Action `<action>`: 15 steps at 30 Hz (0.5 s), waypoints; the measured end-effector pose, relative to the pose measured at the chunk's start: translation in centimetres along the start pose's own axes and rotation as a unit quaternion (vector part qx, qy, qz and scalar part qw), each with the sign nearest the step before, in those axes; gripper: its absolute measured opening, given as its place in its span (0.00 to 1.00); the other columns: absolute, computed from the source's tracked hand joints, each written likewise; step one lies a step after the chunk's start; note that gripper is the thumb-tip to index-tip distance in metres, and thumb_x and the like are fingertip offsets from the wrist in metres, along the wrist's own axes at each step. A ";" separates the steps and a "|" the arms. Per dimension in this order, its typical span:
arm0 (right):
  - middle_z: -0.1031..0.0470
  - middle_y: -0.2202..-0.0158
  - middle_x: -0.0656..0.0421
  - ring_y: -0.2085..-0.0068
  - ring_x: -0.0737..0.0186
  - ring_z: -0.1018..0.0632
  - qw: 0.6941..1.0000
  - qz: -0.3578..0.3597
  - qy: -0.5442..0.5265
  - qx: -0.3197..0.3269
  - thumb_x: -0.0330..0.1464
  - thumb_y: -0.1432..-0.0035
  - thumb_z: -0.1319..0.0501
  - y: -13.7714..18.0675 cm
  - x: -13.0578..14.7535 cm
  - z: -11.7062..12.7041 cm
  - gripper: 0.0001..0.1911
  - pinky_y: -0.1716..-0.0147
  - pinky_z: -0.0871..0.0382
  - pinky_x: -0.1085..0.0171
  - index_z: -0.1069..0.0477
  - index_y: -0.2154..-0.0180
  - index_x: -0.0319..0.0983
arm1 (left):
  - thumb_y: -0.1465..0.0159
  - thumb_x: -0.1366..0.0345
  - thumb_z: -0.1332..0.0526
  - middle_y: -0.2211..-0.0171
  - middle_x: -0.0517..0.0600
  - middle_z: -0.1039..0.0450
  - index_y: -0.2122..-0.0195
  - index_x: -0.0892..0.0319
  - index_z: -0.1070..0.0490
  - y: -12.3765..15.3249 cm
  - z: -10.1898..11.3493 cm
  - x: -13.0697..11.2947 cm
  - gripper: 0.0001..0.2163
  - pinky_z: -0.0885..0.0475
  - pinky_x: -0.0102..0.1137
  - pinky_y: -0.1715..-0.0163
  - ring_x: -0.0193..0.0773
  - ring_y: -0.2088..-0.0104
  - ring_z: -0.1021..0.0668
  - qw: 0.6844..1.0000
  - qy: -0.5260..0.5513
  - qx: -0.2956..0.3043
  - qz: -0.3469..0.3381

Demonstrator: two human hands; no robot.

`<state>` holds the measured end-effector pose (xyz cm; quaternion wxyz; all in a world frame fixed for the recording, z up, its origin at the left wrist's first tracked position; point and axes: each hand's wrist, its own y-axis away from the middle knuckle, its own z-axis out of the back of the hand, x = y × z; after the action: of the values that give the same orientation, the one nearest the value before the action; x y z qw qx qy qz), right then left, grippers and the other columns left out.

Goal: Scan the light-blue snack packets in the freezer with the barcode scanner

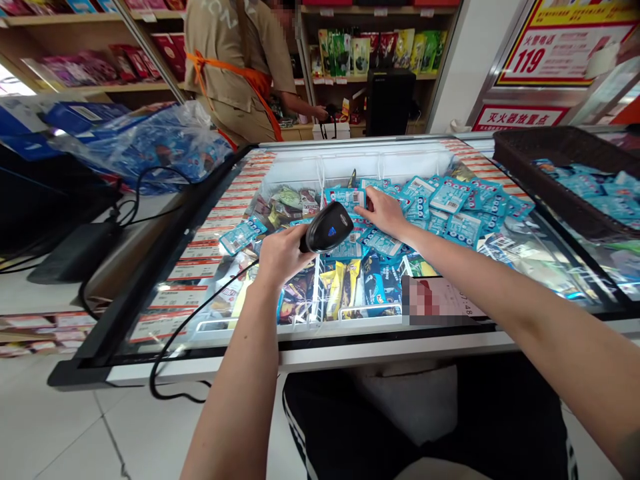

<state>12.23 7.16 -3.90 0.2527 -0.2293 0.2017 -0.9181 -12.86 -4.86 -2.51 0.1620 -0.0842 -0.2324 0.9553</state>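
My left hand (285, 253) is closed around the handle of a black barcode scanner (330, 228), whose cable trails down to the left over the freezer's front edge. Just beyond the scanner's head, my right hand (384, 212) pinches the right edge of a small blue packet (345, 197) with a barcode facing up. Many similar blue packets (453, 197) lie in a loose heap on the glass top to the right of that hand. A single blue packet (242, 235) rests apart on the glass, left of the scanner.
Under the glass of the chest freezer (380, 353) are wrapped ice creams (343, 283). A brown basket (560, 193) with blue packets stands at the right. Plastic-wrapped blue packages (150, 143) sit at the left. Behind the freezer, a person in an orange apron (240, 73) stands by shelves.
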 end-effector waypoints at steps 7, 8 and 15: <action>0.26 0.66 0.57 0.65 0.55 0.26 1.000 -0.008 -0.021 -0.001 0.44 0.40 0.41 0.0 -0.1 -0.1 0.15 0.68 0.39 0.61 0.33 0.59 0.40 | 0.43 0.56 0.40 0.63 0.51 0.21 0.55 0.57 0.27 0.1 0.1 0.5 0.17 0.35 0.29 0.68 0.43 0.62 0.21 0.998 0.002 -0.011 0.057; 0.26 0.66 0.57 0.65 0.55 0.25 0.999 -0.011 -0.037 -0.001 0.43 0.40 0.40 0.0 -0.1 0.0 0.16 0.68 0.38 0.60 0.33 0.56 0.40 | 0.44 0.55 0.39 0.63 0.52 0.22 0.56 0.56 0.27 0.1 0.2 0.7 0.17 0.36 0.29 0.67 0.44 0.62 0.21 0.996 -0.009 -0.021 0.084; 0.27 0.70 0.62 0.67 0.58 0.25 0.991 -0.030 -0.131 0.009 0.32 0.45 0.40 -0.9 0.0 1.6 0.28 0.62 0.31 0.59 0.39 0.43 0.38 | 0.44 0.49 0.40 0.62 0.55 0.23 0.53 0.56 0.28 -0.1 1.1 1.7 0.21 0.37 0.34 0.68 0.50 0.62 0.22 0.955 -0.094 -0.062 0.276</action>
<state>12.78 7.45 -2.14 0.2513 -0.3509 0.1517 -0.8892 -14.73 -4.63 -1.62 -0.1362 -0.0643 -0.2731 0.9501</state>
